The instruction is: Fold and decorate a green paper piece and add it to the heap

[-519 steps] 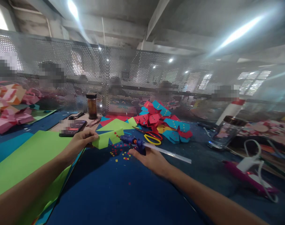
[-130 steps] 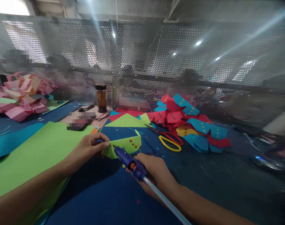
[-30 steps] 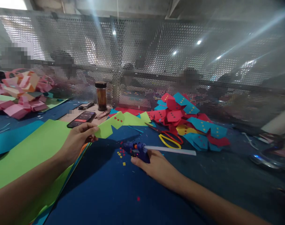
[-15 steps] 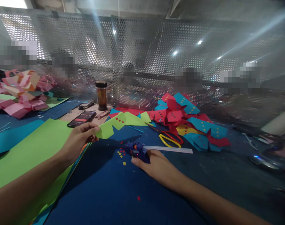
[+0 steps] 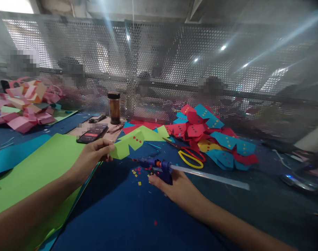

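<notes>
Pinched between the thumb and fingers of my left hand (image 5: 97, 157) is a notched lime-green paper piece (image 5: 122, 148) with several small red squares on its far end. My right hand (image 5: 181, 188) is wrapped round a blue hot glue gun (image 5: 159, 166), its nozzle pointing left, just below the paper and apart from it. A long clear glue stick (image 5: 213, 178) sticks out of the gun's back end. Tiny red and yellow paper squares (image 5: 139, 183) lie scattered on the blue table under the nozzle.
Scissors with red and yellow handles (image 5: 191, 158) lie by a pile of red and blue folded paper (image 5: 198, 130). Large green sheets (image 5: 38, 170) cover the left side. Behind are a phone (image 5: 93, 134), a lidded jar (image 5: 114, 108), pink paper pieces (image 5: 30, 111) and a perforated metal screen (image 5: 159, 45).
The glue gun has turned so its nozzle sits further left and its glue stick slants down to the right. The green paper has shifted slightly right with my left hand.
</notes>
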`<state>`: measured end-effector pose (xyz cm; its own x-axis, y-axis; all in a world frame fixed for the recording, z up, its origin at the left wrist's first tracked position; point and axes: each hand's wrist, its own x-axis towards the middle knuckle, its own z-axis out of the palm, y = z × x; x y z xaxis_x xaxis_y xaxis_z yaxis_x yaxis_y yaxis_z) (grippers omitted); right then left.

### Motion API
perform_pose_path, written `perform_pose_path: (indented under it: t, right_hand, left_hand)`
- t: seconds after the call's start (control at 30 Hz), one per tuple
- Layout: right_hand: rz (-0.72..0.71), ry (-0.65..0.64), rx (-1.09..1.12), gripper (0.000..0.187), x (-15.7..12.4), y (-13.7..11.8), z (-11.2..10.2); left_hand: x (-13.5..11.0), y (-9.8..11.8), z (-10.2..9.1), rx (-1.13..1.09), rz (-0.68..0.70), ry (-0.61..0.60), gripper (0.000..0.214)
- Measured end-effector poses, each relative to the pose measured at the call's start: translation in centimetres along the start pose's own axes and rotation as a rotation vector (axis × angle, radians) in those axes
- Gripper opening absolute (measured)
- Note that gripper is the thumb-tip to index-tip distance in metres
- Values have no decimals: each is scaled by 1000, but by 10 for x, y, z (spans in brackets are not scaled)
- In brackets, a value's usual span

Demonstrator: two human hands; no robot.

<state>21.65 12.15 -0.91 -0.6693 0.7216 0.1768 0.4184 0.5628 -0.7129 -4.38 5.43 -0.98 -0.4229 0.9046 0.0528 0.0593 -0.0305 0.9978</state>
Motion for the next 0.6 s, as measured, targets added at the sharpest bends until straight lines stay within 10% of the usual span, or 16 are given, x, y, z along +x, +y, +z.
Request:
perform_pose_path:
  t: [0.6]
  right_hand:
    - [-104,63,-17,29,-12,-16,4]
  left_hand:
    - [-9,2,10,120,113,-210,20]
